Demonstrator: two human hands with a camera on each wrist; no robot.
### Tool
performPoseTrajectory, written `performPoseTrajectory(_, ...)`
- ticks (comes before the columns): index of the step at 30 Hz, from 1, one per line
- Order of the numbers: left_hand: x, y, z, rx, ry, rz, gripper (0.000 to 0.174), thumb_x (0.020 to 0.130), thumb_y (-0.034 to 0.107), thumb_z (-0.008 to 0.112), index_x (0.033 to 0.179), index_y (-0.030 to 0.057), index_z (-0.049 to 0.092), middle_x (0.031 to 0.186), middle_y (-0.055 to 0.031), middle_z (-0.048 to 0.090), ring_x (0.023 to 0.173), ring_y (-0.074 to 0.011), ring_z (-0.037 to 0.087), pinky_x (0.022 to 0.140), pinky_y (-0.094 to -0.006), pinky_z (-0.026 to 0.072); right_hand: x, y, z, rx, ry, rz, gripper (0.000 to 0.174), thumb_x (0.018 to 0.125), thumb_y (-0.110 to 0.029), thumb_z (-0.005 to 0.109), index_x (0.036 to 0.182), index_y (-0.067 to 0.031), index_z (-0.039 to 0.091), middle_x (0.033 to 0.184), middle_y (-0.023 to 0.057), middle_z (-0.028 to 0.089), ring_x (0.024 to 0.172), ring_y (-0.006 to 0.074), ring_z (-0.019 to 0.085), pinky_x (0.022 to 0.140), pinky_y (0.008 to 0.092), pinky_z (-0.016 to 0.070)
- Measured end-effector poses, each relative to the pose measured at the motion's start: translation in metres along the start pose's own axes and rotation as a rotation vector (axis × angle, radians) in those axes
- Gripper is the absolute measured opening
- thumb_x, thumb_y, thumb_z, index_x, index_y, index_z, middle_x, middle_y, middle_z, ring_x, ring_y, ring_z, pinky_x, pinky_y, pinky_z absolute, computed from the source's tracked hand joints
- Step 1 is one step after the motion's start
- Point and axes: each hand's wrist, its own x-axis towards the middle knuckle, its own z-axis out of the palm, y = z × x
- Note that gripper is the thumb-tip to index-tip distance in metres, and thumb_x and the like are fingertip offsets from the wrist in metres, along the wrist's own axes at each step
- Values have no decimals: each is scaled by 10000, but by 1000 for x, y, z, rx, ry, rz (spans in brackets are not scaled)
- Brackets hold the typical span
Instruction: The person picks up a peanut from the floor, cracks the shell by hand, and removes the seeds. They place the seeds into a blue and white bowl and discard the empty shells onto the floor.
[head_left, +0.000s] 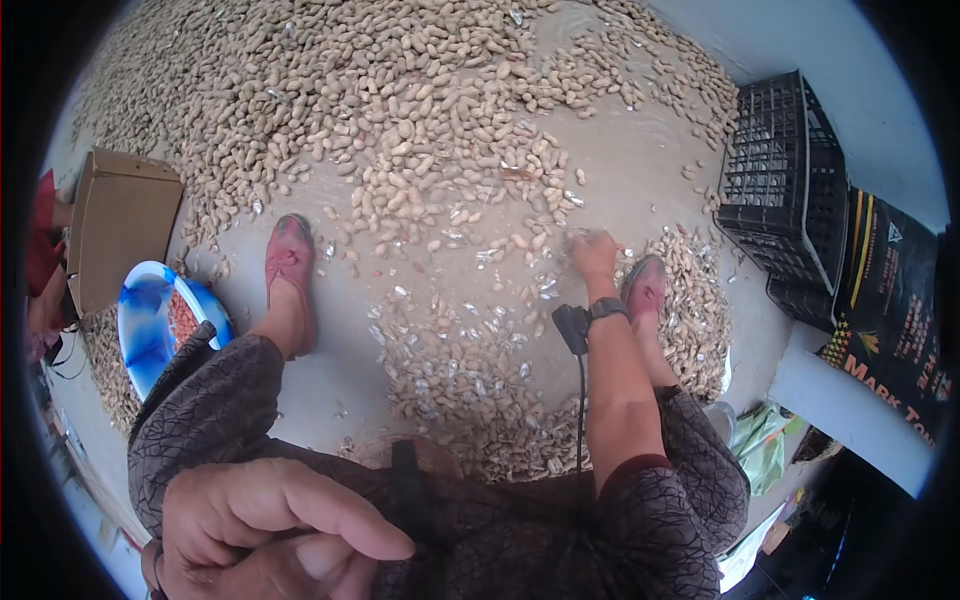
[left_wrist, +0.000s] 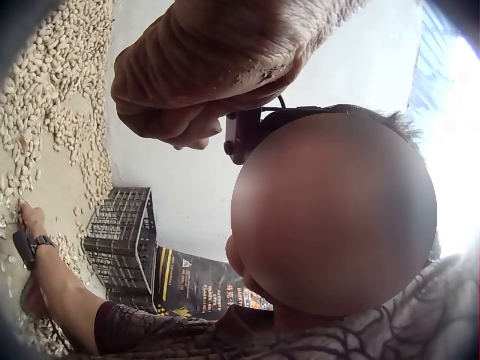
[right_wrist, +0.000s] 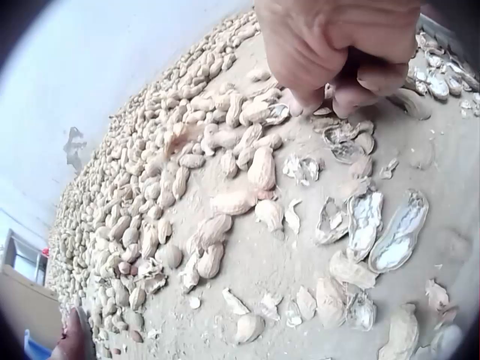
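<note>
My left hand (head_left: 270,530) is raised over my lap, close to the head camera. Its fingers are bent, the index finger straighter than the others, and nothing shows in it. In the left wrist view that hand (left_wrist: 202,67) is up beside my head. My right hand (head_left: 595,255) reaches down to the floor between my shoes. In the right wrist view its curled fingertips are right at a few unshelled peanuts (right_wrist: 262,169) and broken peanut shells (right_wrist: 365,225); I cannot tell whether something is pinched between them.
A wide heap of peanuts (head_left: 330,90) covers the floor ahead. Shells (head_left: 450,370) lie between my feet. Left stand a blue-and-white basin (head_left: 145,330) holding reddish kernels and a cardboard box (head_left: 125,225), beside another person's arm. Right are a black crate (head_left: 770,170) and printed black sack (head_left: 890,310).
</note>
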Motion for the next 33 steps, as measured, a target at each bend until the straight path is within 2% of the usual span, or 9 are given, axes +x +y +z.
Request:
performPoseTrajectory(8, -1, 0, 1, 14, 7, -23, 168, 794, 55, 487, 780, -107, 532, 498, -87, 526, 337, -73, 417, 320, -173, 314, -4, 30, -4, -284, -18, -105, 254, 631, -191, 583, 649, 62, 602, 705, 246, 590, 732, 362, 584, 757, 383, 434)
performPoseTrajectory(14, -1, 1, -1, 1, -8, -46, 173, 795, 52, 479, 790, -111, 539, 502, -86, 532, 342, -69, 424, 322, -166, 313, -7, 66, -9, 243, 28, 281, 150, 697, -102, 553, 649, 34, 596, 661, 164, 601, 577, 246, 584, 580, 348, 458)
performPoseTrajectory(17, 2, 3, -4, 30, -79, -33, 173, 794, 46, 469, 791, -109, 543, 508, -84, 539, 345, -61, 425, 327, -161, 318, -28, 1, -20, 599, -51, 333, 113, 739, -65, 514, 681, -27, 603, 573, 55, 565, 542, 131, 541, 505, 232, 413)
performPoseTrajectory(20, 5, 5, -6, 111, -287, -38, 199, 889, 98, 389, 974, -35, 511, 632, -33, 497, 457, -34, 383, 412, -149, 315, -24, -21, 1, 470, -140, 51, 156, 747, -142, 560, 687, -6, 608, 594, 75, 583, 554, 156, 557, 520, 280, 422)
performPoseTrajectory(23, 4, 2, 1, 43, -58, -41, 172, 792, 41, 458, 790, -108, 544, 517, -83, 545, 348, -56, 428, 332, -158, 324, -26, -37, 27, 167, -219, -79, 176, 740, -167, 576, 706, 1, 614, 618, 90, 595, 570, 170, 566, 548, 327, 434)
performPoseTrajectory(25, 4, 2, 1, 42, -38, -43, 173, 790, 37, 454, 785, -109, 545, 519, -83, 547, 348, -55, 429, 334, -157, 328, -28, -37, 39, -156, -26, -167, 194, 727, -189, 582, 720, 2, 618, 649, 107, 603, 582, 185, 573, 584, 359, 439)
performPoseTrajectory(29, 2, 2, 1, 34, -19, -49, 173, 787, 39, 460, 781, -110, 548, 522, -85, 548, 347, -54, 425, 334, -158, 328, -32, -32, 16, -64, -147, -163, 189, 707, -183, 581, 732, 2, 611, 633, 108, 595, 554, 220, 555, 549, 353, 434)
performPoseTrajectory(31, 1, 2, 1, 16, -12, -46, 172, 781, 39, 469, 776, -113, 552, 525, -89, 551, 346, -55, 426, 334, -159, 328, -38, -18, -7, 728, -519, 352, 185, 685, -185, 580, 725, -4, 583, 636, 118, 585, 529, 221, 531, 477, 297, 415)
performPoseTrajectory(33, 0, -1, 0, -9, -24, -23, 171, 779, 38, 475, 779, -114, 553, 528, -91, 553, 346, -57, 428, 335, -158, 327, -38, 18, -11, 1132, -671, 380, 141, 684, -157, 574, 723, -22, 576, 661, 118, 598, 543, 202, 546, 443, 257, 403)
